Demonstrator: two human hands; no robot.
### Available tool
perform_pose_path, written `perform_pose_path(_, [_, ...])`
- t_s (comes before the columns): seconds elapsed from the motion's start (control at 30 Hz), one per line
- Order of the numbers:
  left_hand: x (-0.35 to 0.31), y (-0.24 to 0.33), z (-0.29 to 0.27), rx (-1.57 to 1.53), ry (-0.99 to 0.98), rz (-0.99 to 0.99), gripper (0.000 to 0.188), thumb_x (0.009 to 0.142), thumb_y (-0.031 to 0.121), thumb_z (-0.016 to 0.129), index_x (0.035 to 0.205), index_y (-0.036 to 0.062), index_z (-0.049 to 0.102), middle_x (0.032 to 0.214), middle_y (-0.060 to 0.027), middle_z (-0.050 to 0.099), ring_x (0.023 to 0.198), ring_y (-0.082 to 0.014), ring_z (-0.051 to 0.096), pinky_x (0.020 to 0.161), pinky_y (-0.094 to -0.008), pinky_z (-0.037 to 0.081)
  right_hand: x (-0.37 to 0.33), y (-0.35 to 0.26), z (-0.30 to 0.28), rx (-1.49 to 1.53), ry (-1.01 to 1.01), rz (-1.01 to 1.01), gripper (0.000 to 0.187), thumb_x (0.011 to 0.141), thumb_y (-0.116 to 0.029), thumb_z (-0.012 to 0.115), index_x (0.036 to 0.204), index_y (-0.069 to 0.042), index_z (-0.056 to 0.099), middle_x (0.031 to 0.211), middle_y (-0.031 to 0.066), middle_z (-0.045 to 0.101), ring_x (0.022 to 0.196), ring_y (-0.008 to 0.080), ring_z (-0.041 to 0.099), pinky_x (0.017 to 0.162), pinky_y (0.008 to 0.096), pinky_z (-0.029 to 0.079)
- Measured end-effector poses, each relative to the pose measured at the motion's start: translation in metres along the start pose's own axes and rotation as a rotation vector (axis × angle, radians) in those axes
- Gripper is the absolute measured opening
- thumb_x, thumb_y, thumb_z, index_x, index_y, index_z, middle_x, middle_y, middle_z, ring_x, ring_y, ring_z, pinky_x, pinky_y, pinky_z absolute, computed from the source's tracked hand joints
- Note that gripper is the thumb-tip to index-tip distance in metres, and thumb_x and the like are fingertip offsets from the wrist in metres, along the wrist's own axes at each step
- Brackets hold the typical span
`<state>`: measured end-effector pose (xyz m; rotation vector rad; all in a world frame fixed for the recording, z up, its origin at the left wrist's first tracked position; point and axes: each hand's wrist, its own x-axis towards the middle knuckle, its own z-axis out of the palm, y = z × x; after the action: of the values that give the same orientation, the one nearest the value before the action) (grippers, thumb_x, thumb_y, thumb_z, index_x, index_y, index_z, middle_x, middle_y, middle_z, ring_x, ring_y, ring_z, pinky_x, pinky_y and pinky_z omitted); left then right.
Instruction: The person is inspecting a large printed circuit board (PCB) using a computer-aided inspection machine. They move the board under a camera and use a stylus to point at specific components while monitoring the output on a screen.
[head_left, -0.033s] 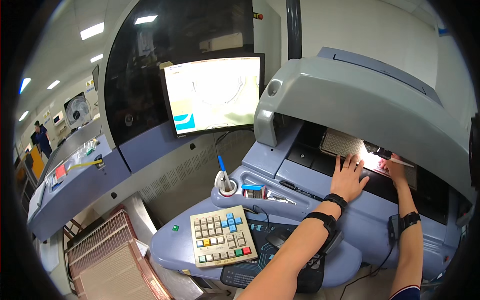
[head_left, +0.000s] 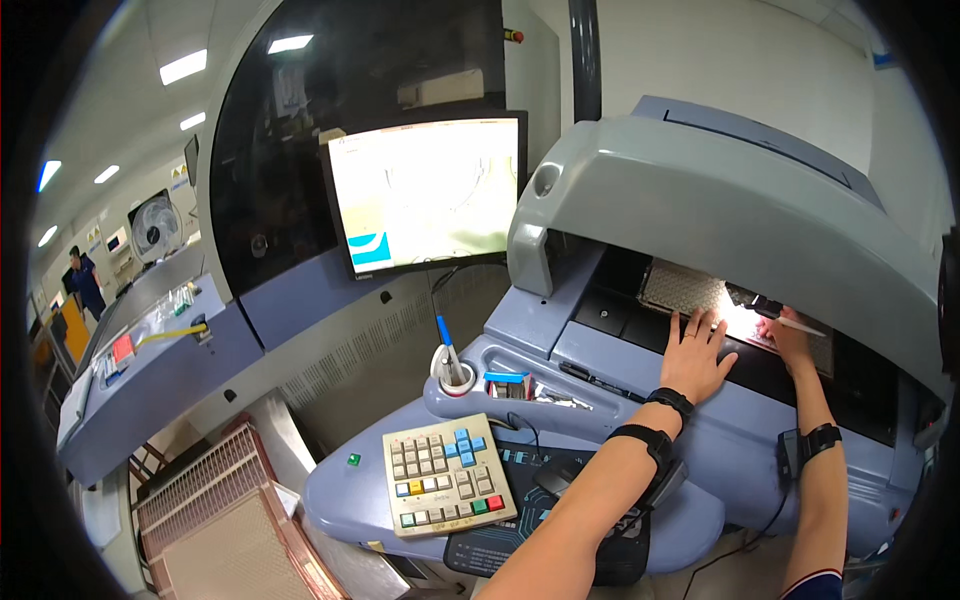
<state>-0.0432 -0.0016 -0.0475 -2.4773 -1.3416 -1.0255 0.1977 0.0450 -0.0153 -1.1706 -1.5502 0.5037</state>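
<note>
Palm down and fingers spread, my left hand (head_left: pixel 699 358) lies at the near edge of a patterned, light grey-brown panel (head_left: pixel 682 288) on the machine's dark bed. Its fingertips reach toward a brightly lit patch. Beyond that patch, my right hand (head_left: pixel 792 342) has its fingers closed around a slim tool with a pale tapered handle (head_left: pixel 802 327); the tool's working end is lost in the glare. A small dark fitting (head_left: pixel 765 304) hangs over the lit spot. Glare also hides the panel's detail there.
A grey machine hood (head_left: pixel 700 190) arches over my hands. Left of it stands a monitor (head_left: pixel 430 195) with a pale picture. Nearer are a keypad (head_left: pixel 448 475), a mouse mat (head_left: pixel 490 548), a pen cup (head_left: pixel 455 378) and a parts tray (head_left: pixel 540 392). A person (head_left: pixel 86 282) stands far left.
The view has shifted very slightly. The monitor's picture looks paler. Both hands keep their places and the right still holds the tool.
</note>
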Motion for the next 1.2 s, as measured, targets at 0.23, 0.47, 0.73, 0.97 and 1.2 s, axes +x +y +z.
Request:
perform_pose_path(0.23, [0.004,0.001,0.001,-0.043,-0.022,-0.015,0.061,0.094,0.051,0.043,0.141,0.0120,0.043,0.148,-0.0096,0.038,0.141,-0.0238,0.027,0.115,-0.0567,0.010,-0.103,-0.052,0.002,-0.122,-0.029,-0.109,0.013,0.088,-0.012,0.061,0.095,-0.001,0.057,0.079,0.0071,0.065,0.069,0.0100,0.059,0.064,0.0239,0.048])
perform_pose_path(0.47, [-0.033,-0.006,-0.089,0.019,-0.302,0.115,0.065,0.090,0.053,0.048,0.140,0.0116,0.045,0.150,-0.0139,0.034,0.143,-0.0296,0.024,0.113,-0.0612,0.007,-0.235,-0.100,0.033,0.301,-0.177,0.031,0.025,0.097,-0.021,0.056,0.102,0.004,0.059,0.084,0.0162,0.067,0.070,0.0170,0.065,0.063,0.0297,0.054])
perform_pose_path(0.73, [-0.236,-0.123,-0.262,-0.720,-0.122,-0.330,0.032,0.097,0.024,0.055,0.122,0.0047,0.061,0.109,-0.0077,0.067,0.086,-0.0145,0.066,0.077,-0.0289,0.051,-0.304,-0.111,0.093,0.235,-0.389,0.007,0.021,0.097,-0.017,0.056,0.093,0.002,0.063,0.070,0.0127,0.069,0.059,0.0138,0.065,0.056,0.0240,0.052])
perform_pose_path(0.97, [-0.412,-0.174,-0.258,0.462,0.126,-0.782,0.041,0.096,0.036,0.050,0.130,0.0136,0.055,0.131,-0.0125,0.054,0.129,-0.0280,0.044,0.106,-0.0572,0.031,-0.310,-0.103,0.135,0.239,-0.368,-0.035,0.023,0.098,-0.021,0.054,0.095,0.001,0.061,0.065,0.0102,0.065,0.052,0.0086,0.054,0.049,0.0212,0.042])
perform_pose_path(1.2, [-0.410,-0.160,-0.256,0.413,-0.108,-0.850,0.050,0.094,0.047,0.047,0.137,0.0220,0.050,0.148,-0.0052,0.041,0.138,-0.0269,0.034,0.107,-0.0668,0.020,-0.328,-0.101,0.123,0.199,-0.277,0.050,0.011,0.092,-0.002,0.056,0.097,0.002,0.064,0.068,0.0085,0.067,0.056,0.0086,0.058,0.052,0.0211,0.046])
